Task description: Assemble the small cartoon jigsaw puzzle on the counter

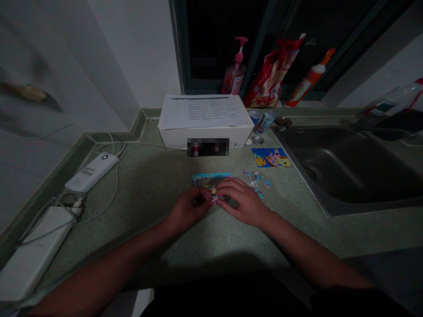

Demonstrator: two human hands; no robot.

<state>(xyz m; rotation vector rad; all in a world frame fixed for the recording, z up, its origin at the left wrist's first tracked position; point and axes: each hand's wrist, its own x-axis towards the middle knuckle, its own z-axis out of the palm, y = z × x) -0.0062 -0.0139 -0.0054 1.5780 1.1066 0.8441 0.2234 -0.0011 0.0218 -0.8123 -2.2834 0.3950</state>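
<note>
A partly joined jigsaw puzzle (211, 175) lies on the green counter, its blue top border showing beyond my hands. At its lower edge my left hand (191, 203) pinches a small pink puzzle piece (214, 200) between thumb and forefinger. My right hand (243, 200) closes on the same spot from the other side, its fingertips at the piece and covering part of the puzzle. Loose puzzle pieces (256, 177) are scattered just right of my right hand. Behind them lies a cartoon picture card (271, 157) with a blue ground.
At the back stands a white box (205, 116) with a printed sheet on top. A sink (346, 167) is set in at the right. White power banks (92, 171) with cables lie at the left. Cans (264, 122) stand beside the box; a pump bottle (234, 75) is behind it.
</note>
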